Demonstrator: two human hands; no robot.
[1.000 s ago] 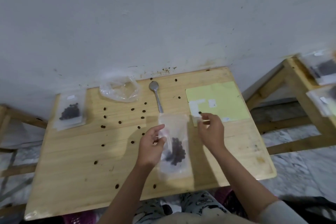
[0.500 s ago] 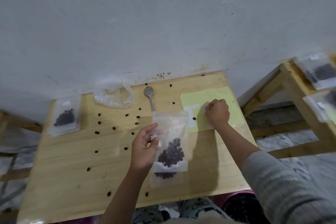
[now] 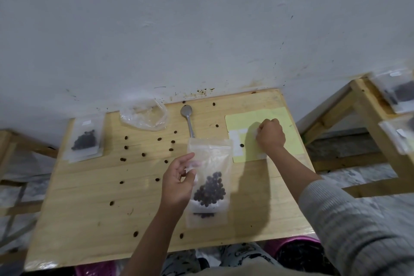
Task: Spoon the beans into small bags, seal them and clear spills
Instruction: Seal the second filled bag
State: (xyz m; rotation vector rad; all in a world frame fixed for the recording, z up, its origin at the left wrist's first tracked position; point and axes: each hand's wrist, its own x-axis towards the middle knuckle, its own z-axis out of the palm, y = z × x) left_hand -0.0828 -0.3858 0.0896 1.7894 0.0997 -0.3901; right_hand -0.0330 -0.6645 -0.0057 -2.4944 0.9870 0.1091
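Note:
My left hand [image 3: 178,182] pinches the left edge of a small clear bag [image 3: 212,163] with dark beans heaped in its lower half, holding it over the middle of the wooden table [image 3: 89,208]. My right hand [image 3: 271,134] is curled on a yellow sheet [image 3: 282,116] at the back right, its fingertips pinching a white sticker. A metal spoon [image 3: 187,112] lies bowl-up behind the bag. Several loose beans [image 3: 143,154] are scattered over the left and middle of the table, and one bean [image 3: 242,145] lies on the sheet.
A filled small bag [image 3: 86,141] lies at the table's left rear corner. A crumpled large clear bag [image 3: 145,116] sits by the wall. More white stickers [image 3: 238,143] are on the sheet. A second wooden table [image 3: 363,105] to the right carries more bags.
My right hand moved from the sheet's near left corner farther back onto the sheet and curled into a fist. My left hand keeps the bag, now held more upright.

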